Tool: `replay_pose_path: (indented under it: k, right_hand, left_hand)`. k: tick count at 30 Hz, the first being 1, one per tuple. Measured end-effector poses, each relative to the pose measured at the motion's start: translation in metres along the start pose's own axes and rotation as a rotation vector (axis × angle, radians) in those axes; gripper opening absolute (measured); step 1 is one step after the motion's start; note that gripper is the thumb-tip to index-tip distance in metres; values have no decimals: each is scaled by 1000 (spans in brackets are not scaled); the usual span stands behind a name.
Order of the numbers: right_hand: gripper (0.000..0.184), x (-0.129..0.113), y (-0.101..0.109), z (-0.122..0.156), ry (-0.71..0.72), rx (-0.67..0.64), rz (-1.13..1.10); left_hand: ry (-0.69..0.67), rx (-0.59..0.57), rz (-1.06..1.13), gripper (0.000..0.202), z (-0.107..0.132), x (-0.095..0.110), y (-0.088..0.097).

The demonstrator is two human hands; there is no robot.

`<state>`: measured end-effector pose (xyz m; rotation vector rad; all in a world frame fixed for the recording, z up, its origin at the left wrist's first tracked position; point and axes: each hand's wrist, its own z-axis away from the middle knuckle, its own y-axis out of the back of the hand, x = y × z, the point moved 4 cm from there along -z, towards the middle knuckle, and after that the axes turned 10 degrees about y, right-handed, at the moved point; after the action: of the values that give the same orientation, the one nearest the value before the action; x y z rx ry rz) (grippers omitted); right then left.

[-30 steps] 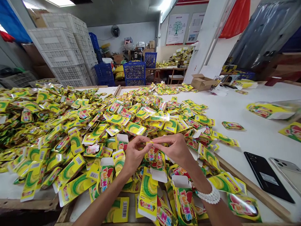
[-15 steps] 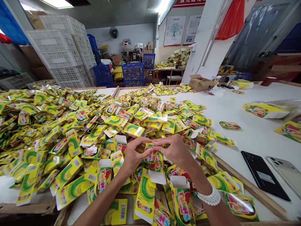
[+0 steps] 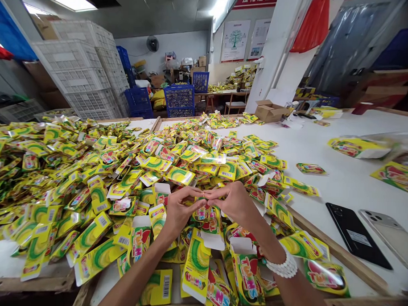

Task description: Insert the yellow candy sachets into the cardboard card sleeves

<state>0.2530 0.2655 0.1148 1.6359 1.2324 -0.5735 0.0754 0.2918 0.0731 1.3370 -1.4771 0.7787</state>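
Observation:
My left hand (image 3: 182, 206) and my right hand (image 3: 234, 203) meet fingertip to fingertip above the pile, both closed in a pinch. Between them is a small yellow packet (image 3: 201, 213) with green and red print, partly covered by the fingers. Just under it lies a yellow carton (image 3: 214, 224) marked TWINS, its white flap open toward me. Another flat carton (image 3: 196, 264) with a green swirl lies below the hands, and an open-topped carton (image 3: 248, 273) sits near my right forearm. White beads (image 3: 283, 264) circle my right wrist.
A heap of small yellow packets (image 3: 66, 152) spreads over the left and middle of the white table (image 3: 291, 147). A wooden strip (image 3: 337, 251) runs along the right, beside a black phone (image 3: 355, 234) and a pale phone (image 3: 388, 231). Behind stand a cardboard box (image 3: 270, 111) and white crates (image 3: 82, 73).
My fingertips have shifted slightly at the packet, covering its top edge more. The whole view has moved a little; the cartons around lie as before.

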Motion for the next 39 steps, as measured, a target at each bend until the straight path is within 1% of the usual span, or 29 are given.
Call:
replay_pose_path:
  k: [6, 10, 12, 15, 17, 20, 22, 26, 28, 33, 35, 36, 37, 39]
  right_hand:
    - [19, 11, 2, 1, -87, 13, -53]
    - [24, 13, 3, 0, -133, -4, -71]
    - [24, 13, 3, 0, -145, -1, -86]
    - [22, 12, 3, -1, -149, -3, -92]
    - [20, 11, 4, -1, -133, 0, -90]
    - [20, 13, 3, -2, -124, 19, -101]
    - [21, 18, 3, -3, -142, 19, -109]
    - [17, 26, 2, -3, -195, -32, -110]
    - [17, 28, 0, -3, -205, -59, -133]
    - [18, 23, -8, -6, -148, 25, -257]
    - [22, 22, -4, -8, -160, 53, -310]
    - [27, 21, 2, -8, -168, 69, -331]
    - [32, 20, 11, -7, -169, 93, -344]
    - [39, 15, 37, -2, -132, 160, -351]
  left_hand:
    - [-37, 13, -22, 21, 3, 3, -3]
    - [-73, 43, -49, 13, 6, 6, -3]
    - [-80, 52, -61, 11, 7, 8, -3]
    - [-75, 68, -66, 12, 8, 11, -4]
    - [-66, 101, -60, 12, 9, 12, -3]
    - [-43, 166, -42, 14, 11, 9, -2]
    - [-26, 179, -27, 16, 12, 7, -2]
    - [-13, 174, -25, 16, 13, 4, -4]
    - [-11, 195, -42, 17, 13, 4, -4]
    - [22, 241, -53, 21, 11, 4, -2]
    - [41, 250, 22, 24, 11, 4, -1]
    - [48, 263, 74, 26, 11, 4, 0]
    - [53, 281, 123, 27, 11, 5, 0]
    - [58, 325, 195, 27, 12, 6, 3]
